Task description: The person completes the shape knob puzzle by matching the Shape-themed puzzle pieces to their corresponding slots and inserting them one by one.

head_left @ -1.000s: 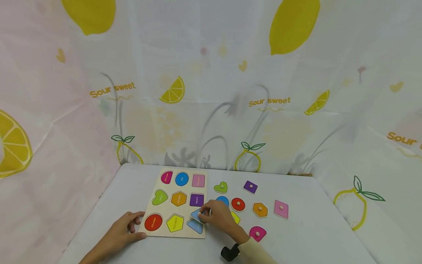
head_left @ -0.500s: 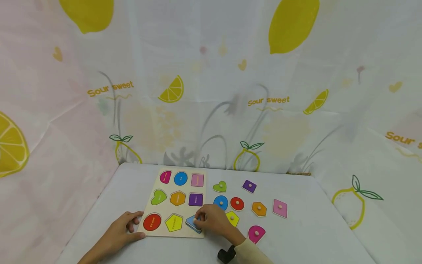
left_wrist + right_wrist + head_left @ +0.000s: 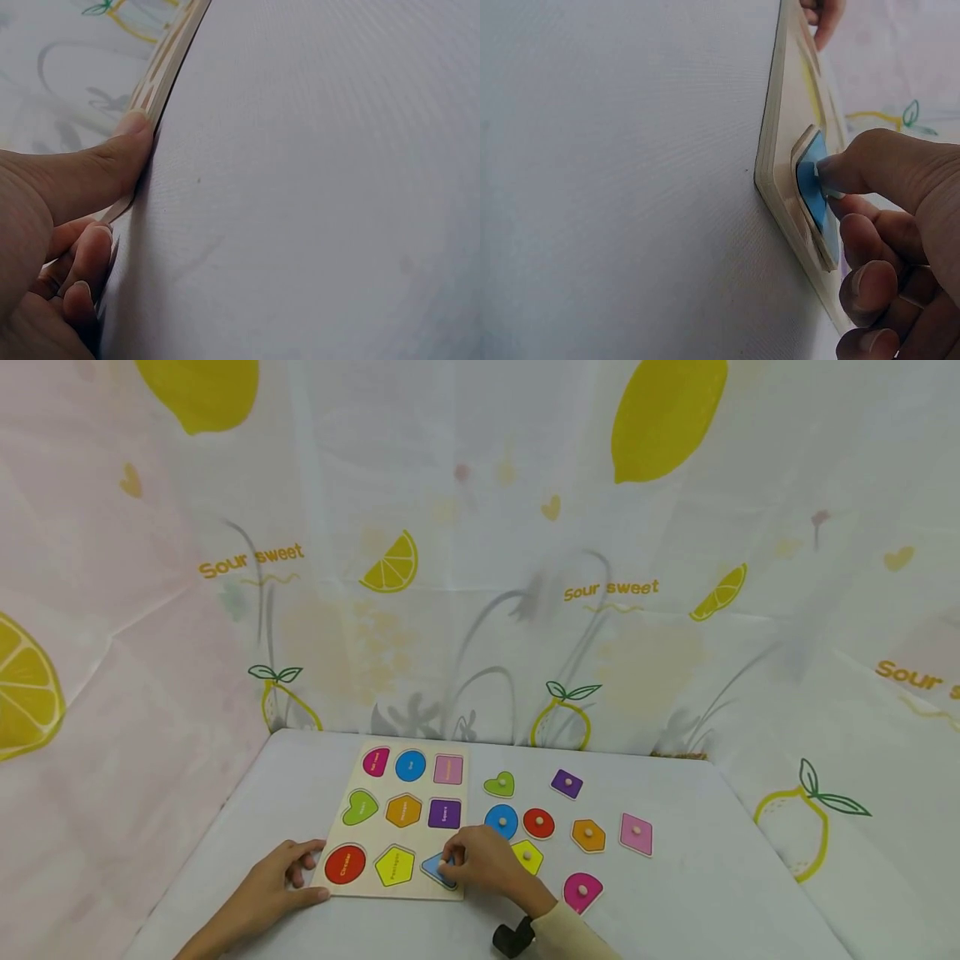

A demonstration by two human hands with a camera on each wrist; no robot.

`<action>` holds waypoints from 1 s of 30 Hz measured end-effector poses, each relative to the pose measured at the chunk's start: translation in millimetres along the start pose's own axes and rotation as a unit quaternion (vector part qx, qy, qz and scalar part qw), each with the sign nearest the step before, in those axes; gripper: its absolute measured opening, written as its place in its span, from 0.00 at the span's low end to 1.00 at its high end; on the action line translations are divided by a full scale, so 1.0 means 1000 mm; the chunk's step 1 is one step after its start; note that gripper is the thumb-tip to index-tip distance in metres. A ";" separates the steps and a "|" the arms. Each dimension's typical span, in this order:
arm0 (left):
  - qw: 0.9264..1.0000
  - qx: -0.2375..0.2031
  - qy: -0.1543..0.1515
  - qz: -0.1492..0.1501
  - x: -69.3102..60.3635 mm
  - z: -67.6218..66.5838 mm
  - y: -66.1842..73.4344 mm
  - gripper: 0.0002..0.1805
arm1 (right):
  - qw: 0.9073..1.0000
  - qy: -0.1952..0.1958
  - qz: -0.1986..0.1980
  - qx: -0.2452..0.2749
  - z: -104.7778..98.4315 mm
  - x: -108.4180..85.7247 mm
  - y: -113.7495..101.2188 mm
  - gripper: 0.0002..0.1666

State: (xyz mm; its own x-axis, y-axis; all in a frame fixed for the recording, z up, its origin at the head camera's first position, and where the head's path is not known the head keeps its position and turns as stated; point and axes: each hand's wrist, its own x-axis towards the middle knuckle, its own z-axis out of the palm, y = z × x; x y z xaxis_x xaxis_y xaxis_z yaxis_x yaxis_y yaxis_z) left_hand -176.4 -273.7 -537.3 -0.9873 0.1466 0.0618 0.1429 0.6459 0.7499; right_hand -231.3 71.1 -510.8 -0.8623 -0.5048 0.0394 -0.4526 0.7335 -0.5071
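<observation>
A wooden shape puzzle board (image 3: 347, 825) lies flat on the white table. My left hand (image 3: 273, 885) grips its near-left corner, thumb along the near edge and fingers at the left side. At the near-right corner my right hand (image 3: 483, 862) pinches the knob of a blue triangle piece (image 3: 435, 865), with thumb and index finger. In the right wrist view the triangle piece (image 3: 810, 180) sits over its spot and stands a little proud of the board; the knob is mostly hidden by the fingertips. The left wrist view shows the thumb (image 3: 112, 169) against the board's edge.
Right of the board lie several knobbed pieces: a green heart (image 3: 499, 784), purple square (image 3: 567, 784), blue circle (image 3: 500, 821), red circle (image 3: 538, 822), yellow pentagon (image 3: 528, 857), orange hexagon (image 3: 588, 836), pink piece (image 3: 636, 834) and magenta piece (image 3: 582, 892). Lemon-printed cloth (image 3: 480, 635) stands behind.
My right hand has brought the tilted triangle down and slightly left, from above its blue spot to flat over it. The left hand keeps its place on the board.
</observation>
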 end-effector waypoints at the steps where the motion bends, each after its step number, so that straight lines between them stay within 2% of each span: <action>1: 1.000 0.000 -0.001 0.000 0.000 0.000 0.000 0.40 | 1.000 -0.001 0.001 0.000 0.000 0.000 0.000 0.06; 6: 1.000 0.007 -0.005 0.004 0.000 -0.002 -0.001 0.41 | 1.000 -0.008 0.003 -0.003 0.003 0.001 -0.001 0.07; 15: 1.000 0.013 0.011 0.021 -0.002 -0.006 -0.005 0.39 | 1.000 -0.009 0.022 0.021 0.003 0.004 -0.006 0.07; 20: 1.000 0.007 0.001 0.003 -0.001 -0.004 -0.003 0.40 | 0.999 -0.022 0.025 0.043 -0.002 0.001 -0.003 0.08; 24: 1.000 0.003 -0.010 -0.013 -0.002 -0.002 -0.002 0.41 | 0.998 -0.031 0.003 0.053 -0.009 -0.003 0.004 0.10; 30: 1.000 0.007 0.001 0.002 0.000 -0.001 -0.001 0.40 | 0.999 0.003 -0.004 0.047 -0.023 -0.008 0.018 0.08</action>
State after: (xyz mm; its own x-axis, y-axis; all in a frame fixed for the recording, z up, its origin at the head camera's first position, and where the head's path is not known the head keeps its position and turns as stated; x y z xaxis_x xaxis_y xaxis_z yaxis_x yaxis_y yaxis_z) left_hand -176.1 -274.9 -537.0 -0.9869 0.1475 0.0660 0.1475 0.6552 0.7410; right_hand -237.5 99.1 -500.6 -0.8599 -0.5080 0.0490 -0.4371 0.6834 -0.5847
